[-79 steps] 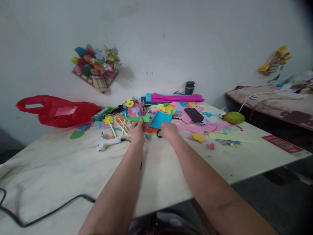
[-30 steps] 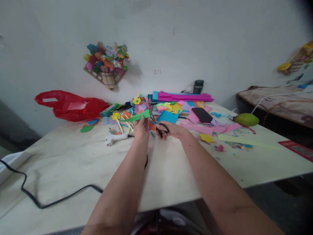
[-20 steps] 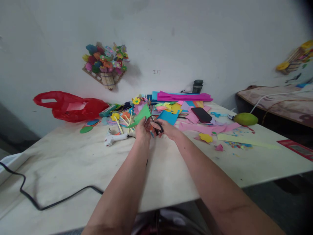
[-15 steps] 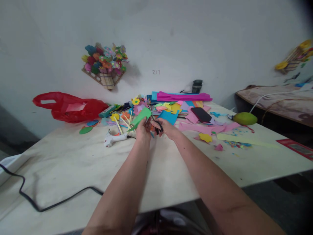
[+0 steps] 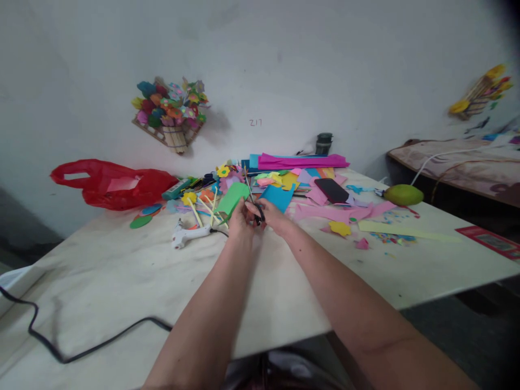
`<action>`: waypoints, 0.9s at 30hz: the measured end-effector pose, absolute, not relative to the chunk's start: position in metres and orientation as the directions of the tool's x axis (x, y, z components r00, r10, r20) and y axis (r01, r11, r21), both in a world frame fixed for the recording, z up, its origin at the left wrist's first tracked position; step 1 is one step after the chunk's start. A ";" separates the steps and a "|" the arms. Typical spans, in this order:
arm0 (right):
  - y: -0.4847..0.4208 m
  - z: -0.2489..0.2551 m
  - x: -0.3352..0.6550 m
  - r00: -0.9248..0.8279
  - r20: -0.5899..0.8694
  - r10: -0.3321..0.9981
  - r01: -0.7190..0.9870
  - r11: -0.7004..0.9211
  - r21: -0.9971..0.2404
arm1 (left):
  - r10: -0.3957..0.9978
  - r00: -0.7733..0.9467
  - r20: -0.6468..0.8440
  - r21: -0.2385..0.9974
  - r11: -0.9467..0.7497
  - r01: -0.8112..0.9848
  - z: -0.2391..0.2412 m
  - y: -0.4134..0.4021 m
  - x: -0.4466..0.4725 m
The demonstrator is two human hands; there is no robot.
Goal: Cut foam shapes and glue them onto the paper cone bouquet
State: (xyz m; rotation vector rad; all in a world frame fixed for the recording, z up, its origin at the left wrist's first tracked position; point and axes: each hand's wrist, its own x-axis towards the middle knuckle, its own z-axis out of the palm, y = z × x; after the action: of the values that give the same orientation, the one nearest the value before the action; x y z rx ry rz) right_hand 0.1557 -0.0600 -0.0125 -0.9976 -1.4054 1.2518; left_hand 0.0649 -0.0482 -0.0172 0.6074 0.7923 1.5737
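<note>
My left hand (image 5: 241,218) is closed on a piece of green craft paper (image 5: 233,198), which sticks out to the left and away from me. Scissors (image 5: 259,213) with black handles are in my right hand (image 5: 271,214), fingers curled round the loops. The blades point away from me, beside the right edge of the green paper. Both hands meet above the middle of the table, partly hiding each other's fingertips. A blue sheet (image 5: 279,198) lies just beyond my right hand. Left of my left hand rests a white hot glue gun (image 5: 190,234).
A red plastic bag (image 5: 122,184) stands at the back left. Coloured paper, a phone (image 5: 332,190), a yellow flower cutout (image 5: 339,228) and scraps spread across the right. A black cord (image 5: 101,341) crosses the left front. A dark jar (image 5: 324,144) stands by the wall.
The green paper has turned to show a broader face in my left hand. My right hand has shifted slightly left with the scissors, closer to my left hand. The view has moved a little.
</note>
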 end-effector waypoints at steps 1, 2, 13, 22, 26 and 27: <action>-0.061 -0.012 0.155 -0.176 0.145 0.974 -0.029 0.142 -0.989 | 0.984 -0.156 -0.085 0.766 -0.035 -0.641 -0.016 -0.049 0.066; -0.062 -0.011 0.154 -0.159 0.149 0.976 -0.028 0.147 -0.989 | 0.981 -0.156 -0.115 0.757 -0.015 -0.653 -0.015 -0.050 0.067; -0.067 -0.003 0.154 -0.132 0.167 0.977 -0.020 0.166 -0.986 | 0.978 -0.136 -0.158 0.700 0.014 -0.714 -0.006 -0.061 0.075; -0.061 -0.011 0.154 -0.129 0.184 0.975 -0.038 0.180 -0.983 | 0.978 -0.156 -0.138 0.720 -0.009 -0.694 -0.009 -0.060 0.078; -0.060 -0.013 0.152 -0.120 0.209 0.971 -0.070 0.201 -0.977 | 0.976 -0.137 -0.172 0.714 0.028 -0.699 -0.003 -0.065 0.081; -0.061 -0.012 0.151 -0.119 0.209 0.971 -0.077 0.201 -0.977 | 0.974 -0.132 -0.185 0.711 0.040 -0.702 -0.001 -0.066 0.082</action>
State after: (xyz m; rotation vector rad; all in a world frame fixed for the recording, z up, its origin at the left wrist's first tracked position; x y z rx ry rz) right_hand 0.1512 -0.0606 -0.0120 -0.9461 -1.3430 1.1742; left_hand 0.0816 -0.0656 -0.0014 0.4433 0.8044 1.5239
